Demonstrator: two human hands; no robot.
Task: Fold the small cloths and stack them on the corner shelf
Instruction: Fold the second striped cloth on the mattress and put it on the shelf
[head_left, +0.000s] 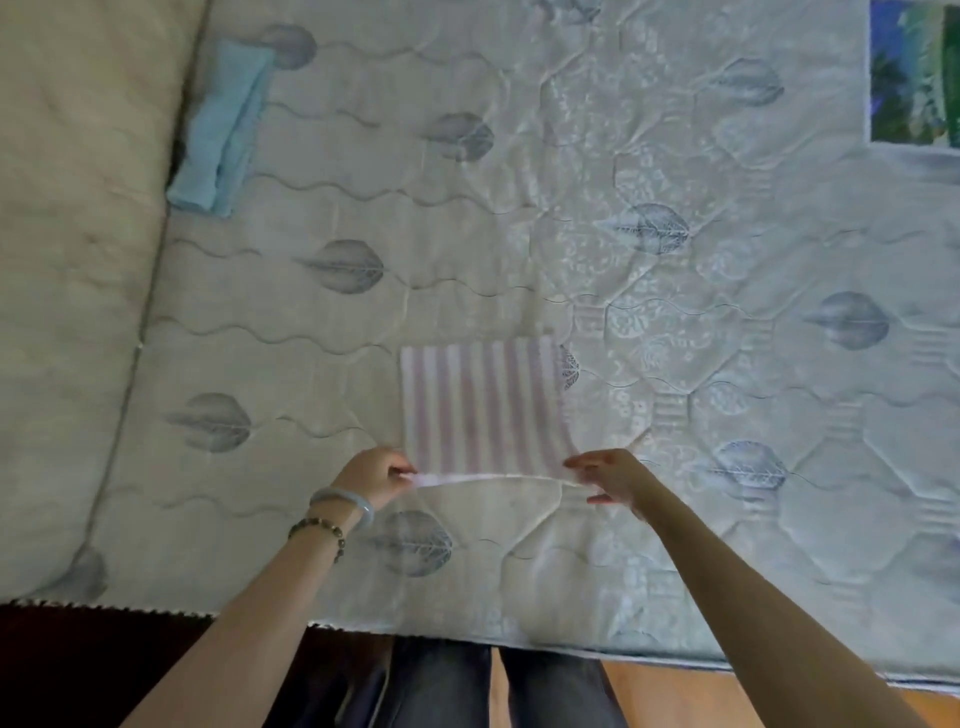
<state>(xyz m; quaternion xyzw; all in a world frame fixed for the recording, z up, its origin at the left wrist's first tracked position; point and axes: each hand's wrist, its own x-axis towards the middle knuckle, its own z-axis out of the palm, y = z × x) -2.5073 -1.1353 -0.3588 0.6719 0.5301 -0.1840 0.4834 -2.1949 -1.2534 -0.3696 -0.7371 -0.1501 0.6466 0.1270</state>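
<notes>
A small cloth with pink and white stripes (480, 405) lies spread on the quilted mattress (675, 291). Its near edge is lifted a little off the surface. My left hand (375, 475) pinches the near left corner, and my right hand (605, 475) pinches the near right corner. The far edge of the cloth rests flat. A folded light blue cloth (221, 130) lies at the far left of the mattress, well away from both hands. The corner shelf is not in view.
A beige cushion or bed side (67, 260) runs along the left. A colourful picture label (914, 73) sits at the far right corner. The mattress front edge (467, 642) is near my legs, with wooden floor (675, 696) below.
</notes>
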